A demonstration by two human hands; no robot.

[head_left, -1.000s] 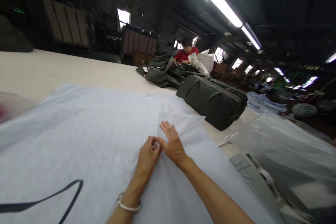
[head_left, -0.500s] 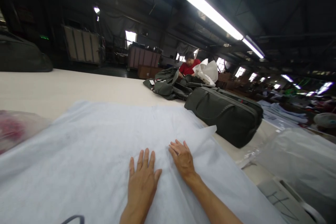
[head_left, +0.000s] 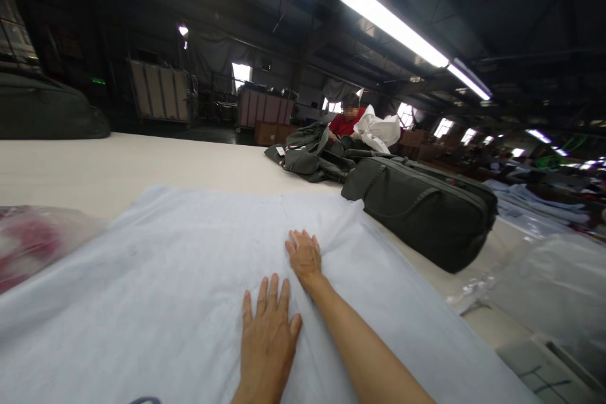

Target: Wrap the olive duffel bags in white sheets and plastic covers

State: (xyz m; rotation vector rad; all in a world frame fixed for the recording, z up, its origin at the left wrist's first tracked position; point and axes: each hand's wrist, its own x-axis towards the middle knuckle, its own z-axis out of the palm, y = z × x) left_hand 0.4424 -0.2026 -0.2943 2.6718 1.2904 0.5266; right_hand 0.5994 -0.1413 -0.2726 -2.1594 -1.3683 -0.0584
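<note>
A large pale blue-white sheet of thin cloth (head_left: pixel 180 278) is spread over the table in front of me. My left hand (head_left: pixel 269 338) lies flat on it, palm down, fingers spread. Farther forward and a little to the right, my right hand (head_left: pixel 305 257) also rests palm down on the sheet, its fingers stretched and slightly bent. Neither hand grips anything. Small creases run through the cloth around the right hand, and the sheet's far right corner sticks up slightly beside a dark green bag.
The dark green bag (head_left: pixel 421 208) lies right of the sheet; more bags (head_left: pixel 317 154) are heaped beyond it, before a person in red (head_left: pixel 341 125). Clear plastic (head_left: pixel 553 290) lies at right, a plastic bag with red contents (head_left: pixel 38 240) at left. The pale table (head_left: pixel 189 161) extends behind.
My right hand has slid forward and left over the sheet, and the raised corner at the far right now lies lower. My left hand stays flat. The view has shifted slightly.
</note>
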